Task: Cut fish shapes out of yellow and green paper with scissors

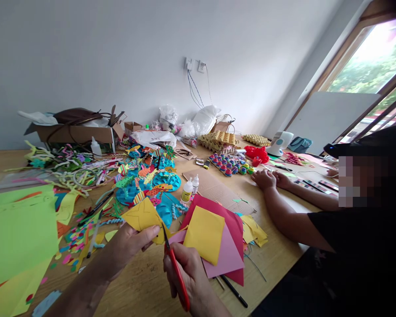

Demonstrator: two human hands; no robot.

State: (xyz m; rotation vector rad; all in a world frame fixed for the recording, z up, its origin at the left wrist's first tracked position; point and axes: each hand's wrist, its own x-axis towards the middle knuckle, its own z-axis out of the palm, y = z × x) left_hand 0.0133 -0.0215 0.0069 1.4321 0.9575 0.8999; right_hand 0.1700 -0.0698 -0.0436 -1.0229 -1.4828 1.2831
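Cutting position: left hand (137,241) pinches a yellow paper piece (141,214) with dark drawn lines, thumb on top, fingers curled underneath. Right hand (188,266) has its fingers wrapped around the red handles of the scissors (184,288); blades are at the paper's right edge. Can't tell how far the blades are spread. Paper is held up over the near middle of the counter (141,281).

Just right of the right hand: a yellow sheet (205,233) on a pink sheet (229,260) on a red sheet (234,226), fanned out. Black pen (235,292) sticks out at their near side. Yellow scraps (259,233) lie at their right.

Far side of the held paper: blue molded pieces (167,210) with patterned paper fish (149,176) on and around them. Two small bottles (186,192) stand right of those, beside a flat cardboard sheet (218,187). Left: large green sheet (18,237) near, tangled fuzzy strands (36,152) farther out.

Co-worker at right, hands (264,179) and forearms resting on the counter.
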